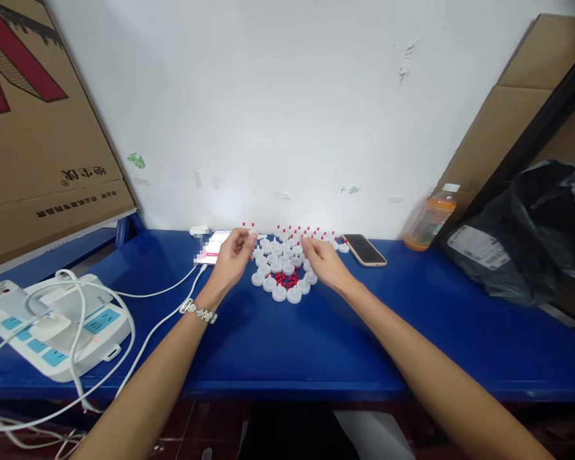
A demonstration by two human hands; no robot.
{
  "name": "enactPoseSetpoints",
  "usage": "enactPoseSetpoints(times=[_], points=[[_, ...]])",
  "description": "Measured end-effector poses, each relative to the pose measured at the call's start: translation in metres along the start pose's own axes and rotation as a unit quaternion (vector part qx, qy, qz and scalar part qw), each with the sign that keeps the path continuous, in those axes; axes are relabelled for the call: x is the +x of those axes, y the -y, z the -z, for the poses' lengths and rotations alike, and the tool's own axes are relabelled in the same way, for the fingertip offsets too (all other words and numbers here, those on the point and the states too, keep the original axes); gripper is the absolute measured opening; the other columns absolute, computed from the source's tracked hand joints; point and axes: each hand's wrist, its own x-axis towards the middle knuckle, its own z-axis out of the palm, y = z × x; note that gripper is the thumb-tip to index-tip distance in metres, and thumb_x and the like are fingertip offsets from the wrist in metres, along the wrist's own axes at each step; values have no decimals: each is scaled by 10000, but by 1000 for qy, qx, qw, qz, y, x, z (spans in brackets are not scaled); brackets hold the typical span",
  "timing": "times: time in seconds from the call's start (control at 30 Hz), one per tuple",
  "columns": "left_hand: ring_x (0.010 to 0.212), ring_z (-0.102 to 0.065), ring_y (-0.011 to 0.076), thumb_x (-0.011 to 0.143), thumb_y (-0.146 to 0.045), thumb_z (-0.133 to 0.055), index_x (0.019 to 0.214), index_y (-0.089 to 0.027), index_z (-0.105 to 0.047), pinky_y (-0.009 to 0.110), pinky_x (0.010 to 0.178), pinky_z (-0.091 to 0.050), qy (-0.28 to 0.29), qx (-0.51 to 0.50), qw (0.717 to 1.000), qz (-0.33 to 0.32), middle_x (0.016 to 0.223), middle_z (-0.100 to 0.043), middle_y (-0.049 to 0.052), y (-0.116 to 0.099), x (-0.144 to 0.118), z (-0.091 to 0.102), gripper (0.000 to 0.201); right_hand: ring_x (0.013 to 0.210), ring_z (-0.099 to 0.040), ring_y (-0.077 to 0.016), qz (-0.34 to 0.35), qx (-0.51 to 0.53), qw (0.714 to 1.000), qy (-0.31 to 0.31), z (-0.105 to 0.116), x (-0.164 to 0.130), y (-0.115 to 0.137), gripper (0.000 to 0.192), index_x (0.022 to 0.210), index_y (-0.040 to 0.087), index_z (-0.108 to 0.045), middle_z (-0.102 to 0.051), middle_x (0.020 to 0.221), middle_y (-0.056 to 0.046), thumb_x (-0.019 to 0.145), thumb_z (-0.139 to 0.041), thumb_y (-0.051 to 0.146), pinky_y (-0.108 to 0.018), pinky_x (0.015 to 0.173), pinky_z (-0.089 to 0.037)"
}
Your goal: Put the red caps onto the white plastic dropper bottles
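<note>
The left hand (236,253) pinches a white cap (252,236) over the left side of the cluster; the right hand (322,259) is closed to a narrow pinch on the right. Red tips (286,281) lie among loose caps (294,295) on the blue table (292,351). Good handling, in my judgement: grip by the rim, spout unobstructed. The held cap's spout seems to point right, long axis left-to-right, though neither that nor the right hand's contents can be confirmed.
</note>
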Motion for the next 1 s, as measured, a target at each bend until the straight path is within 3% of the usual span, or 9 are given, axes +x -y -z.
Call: enactPoseSetpoints(times=[0.1, 0.17, 0.27, 0.37, 0.53, 0.63, 0.73, 0.9, 1.0], points=[[809, -597, 153, 908, -486, -565, 1053, -200, -583, 275, 702, -493, 61, 83, 995, -5, 885, -617, 31, 4, -1, 8, 321, 628, -492, -144, 42, -91, 988, 114, 0, -2, -4, 341, 648, 200, -514, -552, 634, 3, 941, -476, 372, -274, 651, -363], [874, -624, 174, 905, -470, -571, 1113, -206, -587, 299, 745, -506, 102, 122, 987, -6, 950, -653, 50, 5, -5, 7, 336, 667, -529, -150, 45, -103, 984, 137, -3, -2, -4, 328, 692, 194, -588, -600, 673, -8, 939, -487, 386, -274, 686, -382], [897, -645, 188, 892, -456, -590, 1139, -211, -582, 318, 761, -517, 121, 149, 981, -5, 982, -674, 60, 5, -8, 5, 348, 673, -561, -153, 8, -27, 994, 102, -7, -1, -4, 385, 851, 197, -645, -618, 694, -5, 980, -393, 458, -269, 665, -404], [895, -653, 185, 879, -441, -610, 1127, -209, -584, 314, 758, -522, 131, 143, 981, -3, 1009, -681, 60, 5, -9, 3, 341, 684, -601, -158, -24, 83, 994, 73, -15, 4, -3, 348, 975, 189, -633, -643, 713, -6, 946, -466, 492, -272, 666, -442], [902, -661, 192, 875, -467, -615, 1147, -209, -559, 314, 744, -525, 115, 143, 983, 18, 1035, -696, 64, 9, -8, 6, 379, 679, -631, -158, -16, 190, 980, 53, -30, 31, 0, 262, 827, 178, -613, -689, 739, -36, 847, -607, 439, -269, 644, -473], [930, -649, 215, 883, -459, -596, 1119, -184, -557, 350, 775, -529, 89, 204, 974, 32, 1076, -675, 96, 20, -6, 12, 365, 647, -623, -145, -8, 117, 993, 1, -37, 63, -3, 161, 815, 176, -614, -697, 729, -28, 834, -590, 334, -255, 622, -457], [964, -627, 245, 904, -406, -548, 1063, -172, -578, 401, 830, -520, 83, 287, 954, 25, 1086, -644, 116, 34, -7, 15, 284, 669, -639, -149, -14, -8, 1000, -6, -50, 98, -10, 115, 832, 171, -643, -711, 728, -28, 830, -546, 233, -255, 665, -459], [976, -627, 271, 923, -357, -505, 1129, -162, -559, 444, 868, -506, 105, 338, 933, 65, 1118, -638, 145, 44, -10, 14, 288, 838, -670, -172, 35, -177, 977, 113, -86, 134, -18, 226, 995, 177, -688, -751, 925, -61, 894, -503, 258, -272, 771, -449], [984, -637, 263, 926, -304, -500, 1122, -158, -557, 433, 891, -501, 110, 333, 933, 83, 1106, -651, 146, 45, -10, 15, 251, 919, -656, -215, 70, -255, 949, 174, -99, 139, -19, 191, 920, 200, -721, -750, 946, -56, 863, -563, 289, -342, 881, -404]])
